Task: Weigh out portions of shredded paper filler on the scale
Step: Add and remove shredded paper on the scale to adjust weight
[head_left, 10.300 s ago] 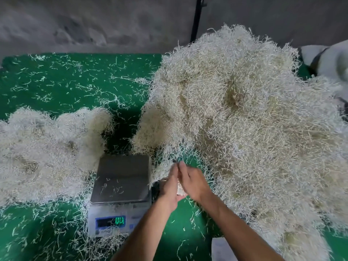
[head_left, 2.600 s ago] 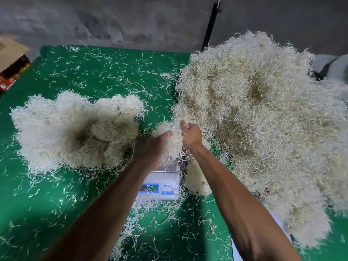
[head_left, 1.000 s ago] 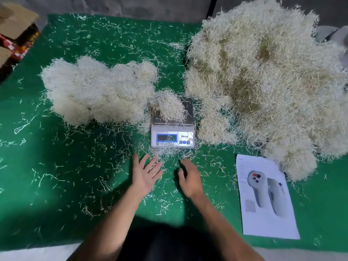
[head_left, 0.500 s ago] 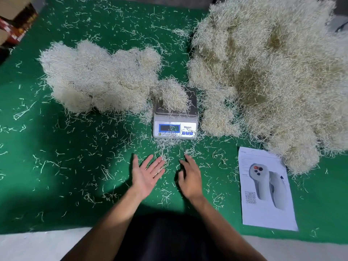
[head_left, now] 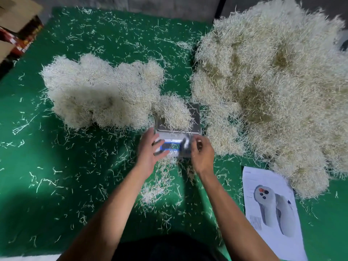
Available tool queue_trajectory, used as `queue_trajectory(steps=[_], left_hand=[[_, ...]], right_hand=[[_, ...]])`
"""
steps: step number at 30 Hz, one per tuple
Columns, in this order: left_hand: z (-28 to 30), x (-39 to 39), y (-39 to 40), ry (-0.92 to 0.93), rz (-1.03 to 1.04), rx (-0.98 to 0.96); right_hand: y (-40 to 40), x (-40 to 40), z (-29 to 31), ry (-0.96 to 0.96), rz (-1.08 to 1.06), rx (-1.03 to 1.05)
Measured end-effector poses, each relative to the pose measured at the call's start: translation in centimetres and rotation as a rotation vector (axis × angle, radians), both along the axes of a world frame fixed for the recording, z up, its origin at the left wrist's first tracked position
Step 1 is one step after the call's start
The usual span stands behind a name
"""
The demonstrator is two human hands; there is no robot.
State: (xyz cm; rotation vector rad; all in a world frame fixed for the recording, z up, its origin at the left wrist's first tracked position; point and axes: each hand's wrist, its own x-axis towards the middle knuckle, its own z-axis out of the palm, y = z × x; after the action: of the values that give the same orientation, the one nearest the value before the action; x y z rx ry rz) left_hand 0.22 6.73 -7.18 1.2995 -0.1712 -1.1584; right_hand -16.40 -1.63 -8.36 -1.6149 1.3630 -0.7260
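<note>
A small digital scale [head_left: 194, 114] stands mid-table on the green cloth [head_left: 56, 166]. A tuft of shredded paper filler [head_left: 173, 113] lies on its steel platform. My left hand [head_left: 148, 151] reaches the scale's front left corner with fingers spread and straight. My right hand [head_left: 202, 153] is at the front right corner, fingers bent and blurred by motion; whether it grips anything is unclear. Both hands partly cover the lit display. A big heap of filler [head_left: 273, 91] fills the right side. A smaller heap [head_left: 98, 95] lies left of the scale.
Loose shreds are scattered over the cloth, thickest just in front of the scale. A printed sheet [head_left: 271, 213] picturing a grey device lies at the front right. A cardboard box [head_left: 17, 25] sits off the table's far left corner. A dark pole [head_left: 219, 6] stands behind.
Both hands have moved forward from the bare cloth up to the scale's front. The tuft stays on the platform. The camera has moved closer.
</note>
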Motion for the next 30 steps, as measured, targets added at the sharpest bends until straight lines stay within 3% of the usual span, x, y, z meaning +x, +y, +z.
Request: queue_trajectory(steps=[3,7,9,11,14,16,18,20,25,30], left_hand=[[2.6,1.9,-5.9,-0.420,-0.002,0.039],[4.4,2.8,-12.5,-0.671,-0.193,0.210],[4.2,2.5,-14.3,-0.590,-0.339,0.319],[3.5,2.1,-15.0,-0.495,-0.348,0.359],[2.9,2.6,-15.4,-0.422,-0.236,0.396],[2.3,3.4,-15.5,-0.335,-0.219,0.376],[2.3,3.4,-15.6,-0.311,-0.241,0.342],[2.9,2.3,-15.8,-0.428,-0.271,0.335],[1.8,0.9,-17.0,-0.779,-0.206,0.298],[2.7,0.1,-17.1,-0.751,-0.222,0.323]], right_hand=[[-5.3,3.0,2.2,-0.139,-0.084,-0.025],[-9.0,6.5,3.8,-0.200,-0.006,0.102],[-8.6,7.4,3.8,-0.188,0.162,0.204],[-7.6,7.2,2.9,-0.246,0.277,0.237],[-7.9,5.4,2.8,-0.498,0.024,0.201],[-9.7,3.8,3.4,-0.457,-0.173,0.128],[-11.4,2.6,4.4,-0.311,-0.093,0.179],[-12.0,2.8,5.0,-0.172,0.084,0.252],[-14.8,2.9,4.7,-0.024,0.092,0.317],[-16.8,4.0,5.4,-0.183,-0.098,0.575]])
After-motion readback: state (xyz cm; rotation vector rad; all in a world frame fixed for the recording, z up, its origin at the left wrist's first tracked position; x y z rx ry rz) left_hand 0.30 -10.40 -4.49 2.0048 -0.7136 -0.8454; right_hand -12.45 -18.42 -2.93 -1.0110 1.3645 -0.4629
